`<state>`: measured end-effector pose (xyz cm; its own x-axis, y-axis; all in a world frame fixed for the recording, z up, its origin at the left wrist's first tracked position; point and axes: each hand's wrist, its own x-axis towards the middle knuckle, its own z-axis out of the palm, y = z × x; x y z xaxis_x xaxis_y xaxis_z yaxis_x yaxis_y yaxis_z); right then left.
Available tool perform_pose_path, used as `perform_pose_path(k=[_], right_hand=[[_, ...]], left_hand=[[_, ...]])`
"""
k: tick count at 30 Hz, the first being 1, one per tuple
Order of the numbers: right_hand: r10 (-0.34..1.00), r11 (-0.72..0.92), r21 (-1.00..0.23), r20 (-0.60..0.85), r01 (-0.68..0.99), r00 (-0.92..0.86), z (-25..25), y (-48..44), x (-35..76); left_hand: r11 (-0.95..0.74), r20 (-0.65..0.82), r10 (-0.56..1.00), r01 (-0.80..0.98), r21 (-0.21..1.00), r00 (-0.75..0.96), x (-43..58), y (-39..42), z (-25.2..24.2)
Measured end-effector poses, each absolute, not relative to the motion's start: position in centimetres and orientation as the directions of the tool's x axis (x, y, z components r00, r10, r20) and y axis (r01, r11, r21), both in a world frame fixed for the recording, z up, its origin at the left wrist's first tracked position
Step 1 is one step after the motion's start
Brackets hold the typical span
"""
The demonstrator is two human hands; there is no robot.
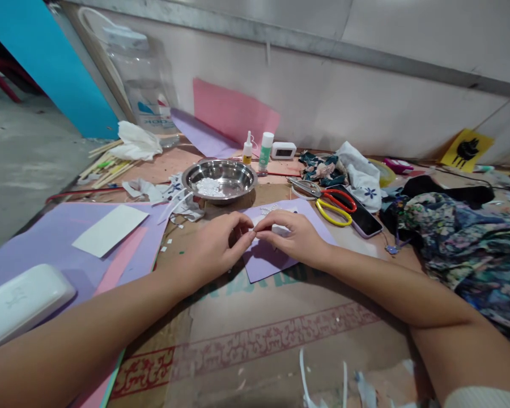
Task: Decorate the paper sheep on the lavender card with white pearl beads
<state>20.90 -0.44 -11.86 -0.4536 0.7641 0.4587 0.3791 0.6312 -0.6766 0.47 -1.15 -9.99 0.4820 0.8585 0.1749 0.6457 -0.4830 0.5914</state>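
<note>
My left hand (212, 245) and my right hand (300, 235) meet at the fingertips, both closed in a pinch. Whatever lies between the fingers is too small to make out. Below them is a small purple sheet of paper (261, 267), with some white bits (268, 209) near its far edge, partly covered by my right hand. Just beyond my left hand stands a shiny metal bowl (225, 198) with white paper scraps (209, 187) in it.
Scissors (335, 207) with red and yellow handles rest against a phone (365, 218) on the right. Behind the bowl stand a glue stick (266, 151) and a small dropper bottle (247, 150). Larger purple sheets (38, 226) and a white case (25, 303) lie left; floral fabric (463, 255) lies right.
</note>
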Motion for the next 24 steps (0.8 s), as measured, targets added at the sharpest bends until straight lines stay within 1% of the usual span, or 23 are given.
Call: perform_pose_path(k=[4,6,9,11,13,16,18,21,24], right_hand=[[0.836,0.505,-0.774,0.328,0.382,-0.44,-11.7,-0.4,20.9],[0.852,0.458,-0.8,0.271,0.388,-0.448,-11.5,-0.4,20.9],[0.853,0.44,-0.799,0.228,0.411,-0.47,-11.3,-0.4,21.0],[0.85,0.456,-0.772,0.229,0.442,-0.475,-11.2,-0.1,21.3],[0.838,0.506,-0.697,0.258,0.508,-0.48,-11.3,0.4,21.8],[0.804,0.593,-0.488,0.307,0.641,-0.51,-11.7,1.3,22.9],[0.78,0.626,-0.362,0.312,0.691,-0.543,-12.2,1.8,23.4],[0.735,0.675,-0.247,0.313,0.695,-0.602,-12.8,2.0,23.7],[0.695,0.711,-0.178,0.329,0.68,-0.64,-13.1,1.9,23.6]], left_hand=[[-0.501,0.173,0.85,0.661,0.559,0.498,0.4,-0.9,-10.4],[-0.516,0.171,0.84,0.657,0.55,0.516,0.4,-0.7,-10.7],[-0.525,0.162,0.831,0.656,0.542,0.532,0.2,-0.3,-11.2],[-0.532,0.161,0.828,0.663,0.526,0.536,0.1,0.0,-11.5],[-0.572,0.178,0.805,0.663,0.483,0.565,0.0,0.1,-11.7],[-0.691,0.22,0.713,0.614,0.381,0.666,-0.2,0.3,-12.0],[-0.758,0.234,0.643,0.561,0.334,0.729,-0.3,0.4,-12.2],[-0.799,0.237,0.59,0.516,0.309,0.772,-0.4,0.4,-12.5],[-0.803,0.241,0.589,0.523,0.287,0.772,-0.4,0.4,-12.7]])
